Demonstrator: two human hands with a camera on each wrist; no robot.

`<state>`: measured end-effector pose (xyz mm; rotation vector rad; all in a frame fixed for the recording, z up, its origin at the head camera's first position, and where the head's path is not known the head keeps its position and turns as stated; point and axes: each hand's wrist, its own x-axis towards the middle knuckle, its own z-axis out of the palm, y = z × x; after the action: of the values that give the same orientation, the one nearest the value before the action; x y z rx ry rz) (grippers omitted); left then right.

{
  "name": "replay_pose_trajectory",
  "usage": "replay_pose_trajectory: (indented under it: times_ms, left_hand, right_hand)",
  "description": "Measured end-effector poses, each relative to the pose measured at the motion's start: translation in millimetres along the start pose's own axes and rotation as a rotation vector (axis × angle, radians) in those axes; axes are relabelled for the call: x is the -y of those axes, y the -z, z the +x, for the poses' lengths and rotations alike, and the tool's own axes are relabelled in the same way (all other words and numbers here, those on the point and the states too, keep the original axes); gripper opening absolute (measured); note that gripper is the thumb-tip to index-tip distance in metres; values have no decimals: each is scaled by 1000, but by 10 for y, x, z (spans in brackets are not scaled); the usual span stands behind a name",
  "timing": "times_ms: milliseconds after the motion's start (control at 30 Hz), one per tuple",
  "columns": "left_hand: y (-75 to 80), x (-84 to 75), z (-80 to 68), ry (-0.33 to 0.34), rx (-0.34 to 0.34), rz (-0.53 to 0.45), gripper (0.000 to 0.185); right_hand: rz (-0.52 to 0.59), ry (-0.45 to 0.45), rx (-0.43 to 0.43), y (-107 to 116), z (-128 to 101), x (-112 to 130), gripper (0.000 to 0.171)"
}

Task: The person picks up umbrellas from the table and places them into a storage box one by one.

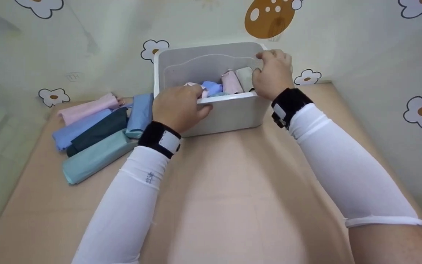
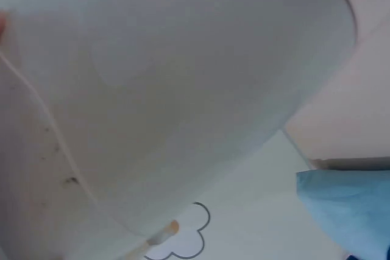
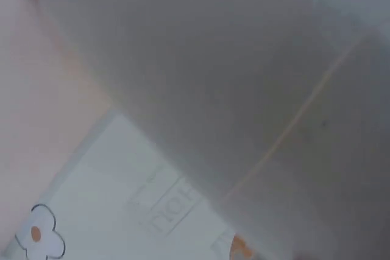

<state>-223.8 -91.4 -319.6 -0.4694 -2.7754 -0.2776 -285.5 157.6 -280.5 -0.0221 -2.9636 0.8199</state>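
Note:
A white storage bin (image 1: 229, 113) stands against the back wall with its open top facing up. Inside lie folded fabric bundles: pink (image 1: 231, 83), blue (image 1: 213, 87) and pale grey-green (image 1: 245, 77). My left hand (image 1: 180, 106) grips the bin's rim at the near left, its thumb outside the front wall. At the right end, my right hand (image 1: 275, 73) holds the rim with its fingers bent over the edge. The bin's outer wall fills much of the left wrist view (image 2: 183, 77) and the right wrist view (image 3: 201, 77).
Left of the bin lie several rolled fabric bundles: pink (image 1: 88, 108), blue (image 1: 82, 126), dark green (image 1: 99, 132), teal (image 1: 95, 157) and another blue one (image 1: 140, 113) close to the bin. A flower-patterned sheet (image 1: 104, 36) rises behind the beige table (image 1: 225, 198).

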Motion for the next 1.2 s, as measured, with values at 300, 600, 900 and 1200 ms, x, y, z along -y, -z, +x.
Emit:
replay_pose_trajectory:
  times_ms: [300,600,900,1200]
  left_hand:
    - [-70,408,-367,42,-43,-125,63]
    - [119,1192,-983,358,219,-104,102]
    - [-22,1491,-1345,452,477,-87,95]
    - [-122,1499,-1364,452,435,-56,85]
  right_hand:
    - [17,-135,165,141,72,-244,77]
    - [49,-164,189,134,63,-205,73]
    - [53,-167,193,118,75,-197,74]
    - [55,-173,193,127,63,-195,74]
